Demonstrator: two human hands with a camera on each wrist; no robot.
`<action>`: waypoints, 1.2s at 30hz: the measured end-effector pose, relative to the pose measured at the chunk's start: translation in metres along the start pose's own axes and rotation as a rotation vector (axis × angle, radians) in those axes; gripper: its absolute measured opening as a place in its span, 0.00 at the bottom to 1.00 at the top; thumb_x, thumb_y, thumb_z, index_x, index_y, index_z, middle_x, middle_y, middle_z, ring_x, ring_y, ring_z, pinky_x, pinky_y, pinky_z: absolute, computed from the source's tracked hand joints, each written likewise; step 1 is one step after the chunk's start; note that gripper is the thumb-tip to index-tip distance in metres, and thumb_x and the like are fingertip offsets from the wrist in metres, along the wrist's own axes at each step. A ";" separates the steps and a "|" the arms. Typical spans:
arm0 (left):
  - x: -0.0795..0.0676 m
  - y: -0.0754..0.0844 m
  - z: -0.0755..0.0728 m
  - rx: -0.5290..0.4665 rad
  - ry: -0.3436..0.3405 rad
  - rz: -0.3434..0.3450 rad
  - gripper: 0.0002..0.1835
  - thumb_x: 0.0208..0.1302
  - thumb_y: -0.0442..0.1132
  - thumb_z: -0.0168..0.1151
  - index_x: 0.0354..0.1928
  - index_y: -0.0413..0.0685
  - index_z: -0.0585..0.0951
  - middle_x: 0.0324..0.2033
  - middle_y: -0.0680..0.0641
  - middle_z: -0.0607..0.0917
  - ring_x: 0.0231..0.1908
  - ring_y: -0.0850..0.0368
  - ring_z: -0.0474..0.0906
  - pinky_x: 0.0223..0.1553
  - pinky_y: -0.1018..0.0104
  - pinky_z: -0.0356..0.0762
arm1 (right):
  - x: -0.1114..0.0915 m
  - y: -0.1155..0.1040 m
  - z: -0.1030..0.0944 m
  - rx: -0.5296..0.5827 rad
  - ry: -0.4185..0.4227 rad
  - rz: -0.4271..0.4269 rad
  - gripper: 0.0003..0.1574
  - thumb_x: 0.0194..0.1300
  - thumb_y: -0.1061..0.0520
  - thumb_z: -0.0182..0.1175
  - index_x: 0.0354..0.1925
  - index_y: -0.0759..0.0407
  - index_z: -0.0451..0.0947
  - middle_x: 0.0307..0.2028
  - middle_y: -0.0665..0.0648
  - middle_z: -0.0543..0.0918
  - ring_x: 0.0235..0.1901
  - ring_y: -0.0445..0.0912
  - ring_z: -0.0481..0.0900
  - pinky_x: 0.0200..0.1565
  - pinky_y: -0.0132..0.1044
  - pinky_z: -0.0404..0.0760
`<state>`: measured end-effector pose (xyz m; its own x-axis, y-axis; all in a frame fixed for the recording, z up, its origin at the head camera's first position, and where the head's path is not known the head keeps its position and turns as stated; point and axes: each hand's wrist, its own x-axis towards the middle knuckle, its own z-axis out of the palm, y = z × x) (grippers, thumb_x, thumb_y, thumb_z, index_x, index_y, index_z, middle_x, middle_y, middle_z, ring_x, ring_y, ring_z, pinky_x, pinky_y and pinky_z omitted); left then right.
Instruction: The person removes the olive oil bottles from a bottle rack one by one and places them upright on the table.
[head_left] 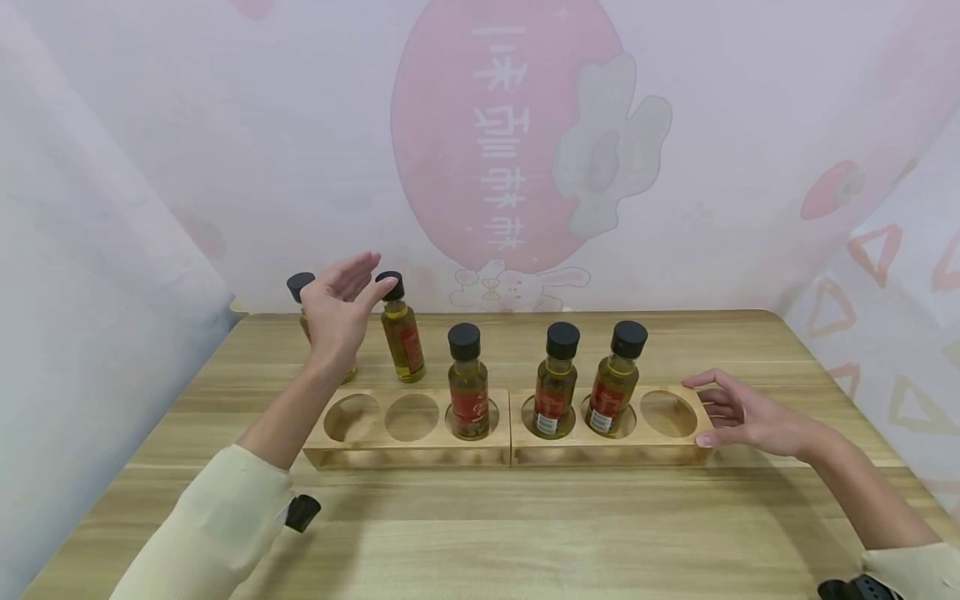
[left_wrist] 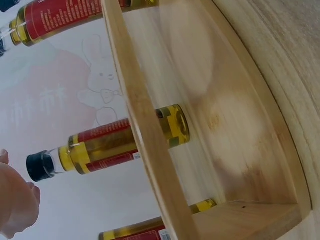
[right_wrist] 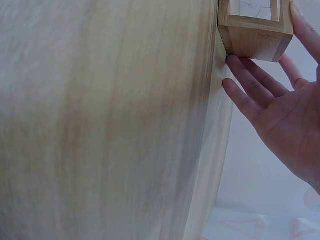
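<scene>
My left hand (head_left: 341, 312) is raised behind the left wooden bottle rack (head_left: 412, 457), fingers straight and thumb beside the black cap of an oil bottle (head_left: 403, 342). That red-labelled bottle stands upright on the table behind the rack; the left wrist view shows its cap (left_wrist: 40, 166) close to the fingers. Another oil bottle (head_left: 302, 283) is largely hidden behind this hand. My right hand (head_left: 750, 417) holds the outer end of the right wooden rack (head_left: 607, 456), thumb at the front corner and index finger at the back corner. Other fingers spread low beside the rack end (right_wrist: 255, 42).
The racks stand end to end, three round holes each. One oil bottle (head_left: 468, 392) sits in the left rack's right hole. Two more, a bottle (head_left: 555, 392) and its neighbour (head_left: 613, 387), fill the right rack's left and middle holes. A printed curtain (head_left: 300, 167) hangs behind the table.
</scene>
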<state>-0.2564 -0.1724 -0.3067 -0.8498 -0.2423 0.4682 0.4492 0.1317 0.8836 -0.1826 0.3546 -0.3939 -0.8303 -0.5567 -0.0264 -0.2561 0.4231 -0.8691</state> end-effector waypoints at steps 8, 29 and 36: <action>-0.011 0.014 0.007 -0.054 -0.014 0.080 0.20 0.63 0.25 0.72 0.57 0.31 0.83 0.54 0.37 0.87 0.55 0.55 0.86 0.62 0.64 0.80 | -0.001 0.000 0.000 -0.018 0.016 0.000 0.43 0.66 0.66 0.69 0.70 0.69 0.57 0.64 0.82 0.70 0.62 0.52 0.79 0.56 0.27 0.79; -0.045 0.028 0.027 -0.028 -0.285 0.059 0.15 0.69 0.28 0.68 0.55 0.32 0.84 0.52 0.36 0.88 0.50 0.60 0.87 0.57 0.66 0.83 | 0.001 -0.002 0.001 -0.007 0.006 0.001 0.44 0.66 0.66 0.69 0.70 0.71 0.55 0.66 0.85 0.67 0.63 0.79 0.69 0.56 0.25 0.78; -0.050 0.031 0.027 0.027 -0.382 -0.034 0.16 0.71 0.34 0.69 0.57 0.37 0.85 0.53 0.41 0.89 0.51 0.62 0.86 0.58 0.69 0.82 | 0.001 -0.002 0.000 -0.028 0.011 -0.004 0.44 0.65 0.66 0.70 0.70 0.71 0.56 0.66 0.85 0.66 0.64 0.81 0.67 0.56 0.25 0.77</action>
<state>-0.2070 -0.1305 -0.3030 -0.9078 0.1281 0.3993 0.4161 0.1566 0.8957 -0.1829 0.3533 -0.3922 -0.8344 -0.5509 -0.0170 -0.2735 0.4407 -0.8550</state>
